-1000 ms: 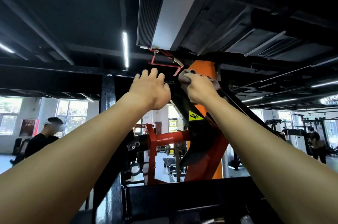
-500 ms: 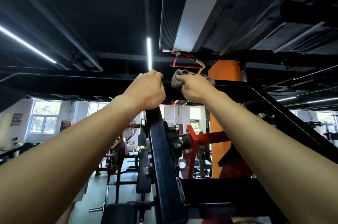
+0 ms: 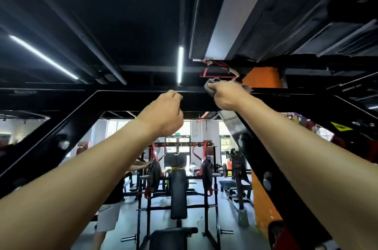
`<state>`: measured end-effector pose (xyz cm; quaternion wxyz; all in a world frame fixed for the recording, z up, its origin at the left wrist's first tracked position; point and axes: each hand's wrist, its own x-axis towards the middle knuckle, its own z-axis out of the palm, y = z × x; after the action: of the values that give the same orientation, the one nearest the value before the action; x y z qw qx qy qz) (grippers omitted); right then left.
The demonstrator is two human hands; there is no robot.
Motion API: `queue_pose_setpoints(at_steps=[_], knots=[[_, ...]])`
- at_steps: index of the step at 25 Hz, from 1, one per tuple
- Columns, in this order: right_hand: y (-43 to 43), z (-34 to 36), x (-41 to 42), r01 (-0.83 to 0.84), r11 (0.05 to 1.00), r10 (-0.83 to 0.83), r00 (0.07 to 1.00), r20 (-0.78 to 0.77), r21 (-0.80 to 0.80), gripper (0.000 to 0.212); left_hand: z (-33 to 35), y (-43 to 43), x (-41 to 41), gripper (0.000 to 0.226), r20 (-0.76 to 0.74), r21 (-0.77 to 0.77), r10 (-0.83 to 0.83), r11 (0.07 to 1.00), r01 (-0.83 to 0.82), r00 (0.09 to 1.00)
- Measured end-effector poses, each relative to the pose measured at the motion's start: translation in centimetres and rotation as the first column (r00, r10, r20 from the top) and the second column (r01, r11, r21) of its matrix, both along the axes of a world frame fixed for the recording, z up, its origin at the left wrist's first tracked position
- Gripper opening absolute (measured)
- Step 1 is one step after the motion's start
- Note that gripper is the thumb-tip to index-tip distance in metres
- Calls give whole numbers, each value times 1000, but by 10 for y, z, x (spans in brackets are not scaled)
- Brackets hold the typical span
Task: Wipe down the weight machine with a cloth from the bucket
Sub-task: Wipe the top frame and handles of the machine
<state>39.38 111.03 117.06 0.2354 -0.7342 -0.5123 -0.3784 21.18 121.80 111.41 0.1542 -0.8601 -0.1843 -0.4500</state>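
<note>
Wiping appears to be the step in hand: the grey cloth [image 3: 212, 82] is bunched in the right hand [image 3: 227, 96], whose fingers are curled round it, and is pressed against the upper edge of the weight machine's black top crossbar [image 3: 126, 100], just in front of an orange pillar [image 3: 260, 78]. The left hand [image 3: 163, 114] is raised beside it with its fingers curled; whether the crossbar is gripped or merely touched cannot be told, since the fingertips are hidden. The bucket is not in view. Below the crossbar, black diagonal braces [image 3: 47, 147] run down on either side, and a bench station [image 3: 179, 188] is seen across the gym floor. For the next move, the cloth would likely need to be drawn along the crossbar under steady pressure, then carried down the braces.
</note>
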Motion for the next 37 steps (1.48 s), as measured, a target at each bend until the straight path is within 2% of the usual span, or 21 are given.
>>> queue_pose_setpoints(at_steps=[2,3,6,10,12,16,17,20,23,26,28,29,32,33,35,37], knots=[[20,-9,-23,8,1000,-8,1000,14,21,24,-4,15,-10,54,-13,11,-5,1000,5,1000],[28,-14,-32,35,999,-36,999,21,33,26,-4,21,-15,54,-22,15,-10,1000,10,1000],[47,-27,-45,105,992,-109,992,62,69,61,-1,25,-18,54,-2,7,-54,998,54,999],[63,-41,-58,47,996,-61,981,186,80,67,1,28,-18,39,69,115,-48,993,40,996],[67,-45,-49,67,989,-97,967,237,132,69,5,27,-21,35,106,165,-9,986,-8,994],[86,-35,-40,175,936,-211,974,86,307,66,10,40,-33,41,169,169,98,977,-127,981],[96,-35,-48,159,934,-204,973,111,321,65,9,45,-36,42,199,151,109,978,-141,974],[125,-46,-71,26,943,-136,940,313,332,63,6,57,-37,39,241,138,114,979,-150,964],[120,-50,-58,-19,929,-134,914,384,370,60,4,62,-31,30,289,148,88,980,-135,953],[104,-57,-29,35,857,-214,932,292,514,56,-2,67,-27,35,300,169,89,975,-145,950],[112,-58,-38,52,810,-211,955,208,584,56,-7,69,-26,42,292,185,100,970,-159,951],[121,-55,-51,31,816,-180,963,202,577,56,-9,68,-25,42,293,181,88,973,-146,952],[143,-51,-81,-90,901,-81,926,368,424,60,-6,67,-31,32,285,129,12,990,-51,959],[145,-51,-84,-108,908,-70,913,401,405,61,-4,67,-38,35,269,117,-19,993,-13,963],[147,-51,-81,-95,890,-96,917,387,447,61,-6,66,-55,50,261,105,-60,994,34,964],[156,-52,-94,-63,863,-116,941,317,502,56,-7,73,-76,60,324,128,-1,991,-43,946]])
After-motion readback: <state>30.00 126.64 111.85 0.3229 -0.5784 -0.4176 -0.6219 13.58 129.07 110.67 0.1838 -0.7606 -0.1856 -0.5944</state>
